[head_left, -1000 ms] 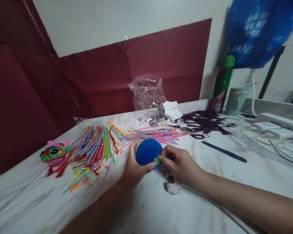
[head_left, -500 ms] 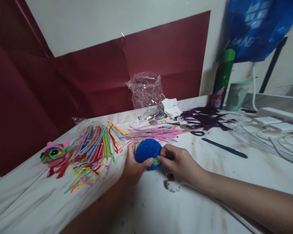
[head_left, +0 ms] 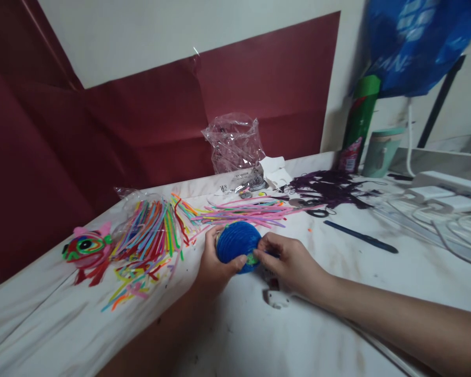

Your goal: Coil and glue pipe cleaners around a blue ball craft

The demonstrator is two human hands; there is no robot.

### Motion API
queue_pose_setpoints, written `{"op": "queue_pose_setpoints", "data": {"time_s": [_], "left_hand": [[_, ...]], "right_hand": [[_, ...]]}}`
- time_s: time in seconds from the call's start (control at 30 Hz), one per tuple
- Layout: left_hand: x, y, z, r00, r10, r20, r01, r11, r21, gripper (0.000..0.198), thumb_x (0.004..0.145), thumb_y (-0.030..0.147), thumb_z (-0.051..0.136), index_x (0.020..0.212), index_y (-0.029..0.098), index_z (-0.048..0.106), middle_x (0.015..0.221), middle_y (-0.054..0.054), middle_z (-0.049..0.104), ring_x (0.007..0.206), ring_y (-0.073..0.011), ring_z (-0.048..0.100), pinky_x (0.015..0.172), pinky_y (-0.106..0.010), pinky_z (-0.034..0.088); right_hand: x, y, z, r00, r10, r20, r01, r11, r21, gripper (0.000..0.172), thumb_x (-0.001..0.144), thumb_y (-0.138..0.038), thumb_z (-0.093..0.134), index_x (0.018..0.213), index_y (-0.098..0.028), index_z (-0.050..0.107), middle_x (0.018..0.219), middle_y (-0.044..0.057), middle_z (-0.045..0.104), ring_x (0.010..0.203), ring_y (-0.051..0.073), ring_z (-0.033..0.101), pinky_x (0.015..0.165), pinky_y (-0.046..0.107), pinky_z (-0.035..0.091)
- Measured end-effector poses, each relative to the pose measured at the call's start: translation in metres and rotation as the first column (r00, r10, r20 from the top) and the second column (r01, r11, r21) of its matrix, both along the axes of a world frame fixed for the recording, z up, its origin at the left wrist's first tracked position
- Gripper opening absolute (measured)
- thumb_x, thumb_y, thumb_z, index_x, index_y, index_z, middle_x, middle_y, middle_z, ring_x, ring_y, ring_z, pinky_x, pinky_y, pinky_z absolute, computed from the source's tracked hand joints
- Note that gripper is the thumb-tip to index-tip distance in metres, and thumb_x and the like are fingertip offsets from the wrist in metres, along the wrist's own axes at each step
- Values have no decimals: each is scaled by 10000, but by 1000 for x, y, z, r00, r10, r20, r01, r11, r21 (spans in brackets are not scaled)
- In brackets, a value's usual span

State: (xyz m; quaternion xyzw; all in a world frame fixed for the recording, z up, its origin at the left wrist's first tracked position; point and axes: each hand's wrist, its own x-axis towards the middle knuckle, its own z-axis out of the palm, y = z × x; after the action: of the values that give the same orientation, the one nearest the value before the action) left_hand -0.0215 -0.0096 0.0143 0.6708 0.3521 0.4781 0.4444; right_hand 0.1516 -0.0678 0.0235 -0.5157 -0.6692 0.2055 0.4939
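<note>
Grasping the blue ball [head_left: 235, 242] from the left, the left hand [head_left: 215, 268] wraps its grip around the side, thumb across the near face. The right hand's [head_left: 292, 259] grip is a fingertip pinch at the ball's right edge, beside a small green patch [head_left: 253, 259]; something dark blue shows among those fingers, but whether it is a separate strand I cannot tell.

Both hands hold the ball over the middle of the white surface [head_left: 317, 335], just to the near side of the loose pink strips [head_left: 255, 212] and well to the right of the colourful figure [head_left: 87, 250]. A small white object [head_left: 278, 299] lies near, below the right hand.

The step in hand looks like fine work at the green patch, perhaps fixing or adjusting it. Judging by that, the next move calls for a steady left hold and small, precise pressure from the right fingertips.

Being round, the ball has no clear long axis; its ridged blue side faces the viewer, the patch points near and right, and a paler edge shows at left.
</note>
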Motion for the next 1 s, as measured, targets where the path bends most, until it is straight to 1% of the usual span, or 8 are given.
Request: {"op": "queue_pose_setpoints", "data": {"time_s": [0.13, 0.23, 0.4, 0.5, 0.6, 0.73, 0.8, 1.0], "left_hand": [[1, -1, -1, 998, 55, -28, -55, 998, -24, 789, 553, 371, 791, 1213, 212, 388, 1188, -123, 533, 1105, -317, 540, 924, -458, 423], [1, -1, -2, 996, 76, -46, -76, 997, -12, 787, 540, 377, 797, 1201, 219, 400, 1179, -117, 530, 1098, -316, 540, 915, -456, 425], [2, -3, 1, 995, 99, -13, -98, 995, 10, 736, 553, 385, 781, 1164, 215, 406, 1117, -95, 551, 1038, -290, 564, 877, -436, 445], [3, -5, 3, 996, 88, 24, -88, 996, 0, 724, 557, 388, 776, 1149, 214, 395, 1101, -86, 557, 1010, -276, 575, 859, -426, 459], [4, -5, 1, 997, 60, 46, -59, 998, -26, 734, 568, 396, 776, 1163, 215, 386, 1142, -95, 544, 1025, -274, 571, 865, -427, 462], [3, -2, -3, 998, 37, 53, -38, 999, 15, 770, 549, 379, 803, 1175, 224, 382, 1165, -95, 542, 1067, -277, 562, 893, -417, 453], [3, -2, -4, 998, 36, 59, -37, 999, 4, 782, 534, 378, 812, 1171, 225, 386, 1143, -89, 552, 1042, -272, 575, 882, -409, 459], [5, -7, 3, 998, 58, 39, -56, 997, -50, 765, 523, 373, 801, 1152, 226, 391, 1124, -84, 574, 1020, -275, 592, 866, -411, 464]], "right_hand": [[-1, -1, 0, 1000, 7, -10, -8, 999, -46, 148, 807, -276, 517, 672, -218, 495, 582, -35, 530, 519, 130, 485, 493, 240, 381], [-1, -2, -1, 1000, -8, -12, 7, 999, -40, 128, 793, -273, 532, 682, -220, 497, 594, -34, 539, 526, 133, 496, 501, 244, 389], [0, -2, -2, 999, -17, -30, 16, 999, -32, 116, 795, -280, 538, 703, -218, 503, 602, -37, 539, 533, 133, 498, 513, 246, 396], [0, -1, -1, 1000, -9, -19, 9, 1000, -12, 143, 808, -275, 520, 680, -219, 492, 594, -36, 525, 543, 134, 493, 509, 241, 388], [-1, -1, -1, 1000, 0, -31, -1, 1000, -21, 156, 812, -271, 515, 668, -220, 483, 580, -41, 511, 531, 130, 487, 501, 237, 384], [-1, -2, -1, 1000, 0, -18, -1, 1000, -24, 144, 801, -248, 516, 662, -217, 493, 568, -40, 517, 518, 127, 473, 486, 232, 375], [0, -3, 0, 1000, -1, 2, 1, 1000, -2, 145, 797, -237, 518, 657, -216, 492, 572, -37, 522, 532, 130, 480, 499, 234, 381], [0, -6, 2, 999, -6, 42, 6, 1000, 6, 140, 811, -251, 509, 675, -218, 499, 597, -19, 547, 555, 143, 493, 510, 241, 390]]}}
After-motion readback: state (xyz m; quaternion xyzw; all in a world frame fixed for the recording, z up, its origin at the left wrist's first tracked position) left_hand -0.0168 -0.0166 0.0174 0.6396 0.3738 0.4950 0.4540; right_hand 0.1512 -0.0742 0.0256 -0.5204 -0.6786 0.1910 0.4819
